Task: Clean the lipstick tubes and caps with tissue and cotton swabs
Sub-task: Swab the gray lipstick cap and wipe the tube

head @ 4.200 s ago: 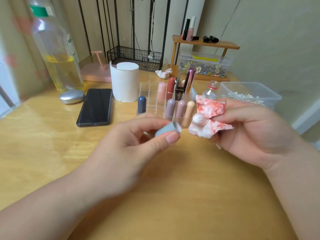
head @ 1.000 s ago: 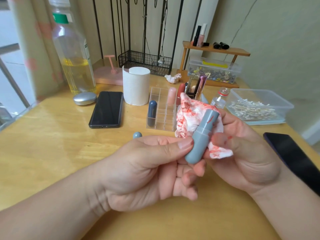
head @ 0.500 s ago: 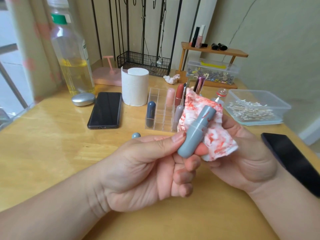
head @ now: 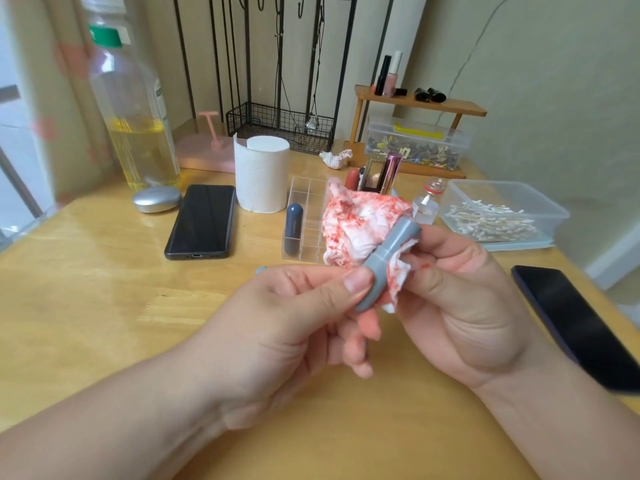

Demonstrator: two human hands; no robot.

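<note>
My left hand (head: pixel 294 327) pinches the lower end of a grey-blue lipstick tube (head: pixel 388 258) between thumb and fingers, tilted up to the right. My right hand (head: pixel 460 306) holds a red-stained tissue (head: pixel 360 226) pressed against the tube from behind and the right. Only a sliver of the tube's grey-blue cap (head: pixel 260 270) shows on the table, behind my left hand. A clear organizer (head: pixel 304 216) holds a dark blue lipstick (head: pixel 293 226) and others at the back. Cotton swabs fill a clear plastic box (head: pixel 502 216) at the right.
A tissue roll (head: pixel 262 174), a black phone (head: pixel 202 221), a silver oval case (head: pixel 157 199) and an oil bottle (head: pixel 133 109) stand at the back left. A second dark phone (head: pixel 575 323) lies at the right. A small glass bottle (head: pixel 427 202) and a crumpled tissue (head: pixel 334 159) are behind.
The tube has tilted further to the right and the tissue now wraps its right side. Several seconds ago my left hand held the cap; that now lies on the table.
</note>
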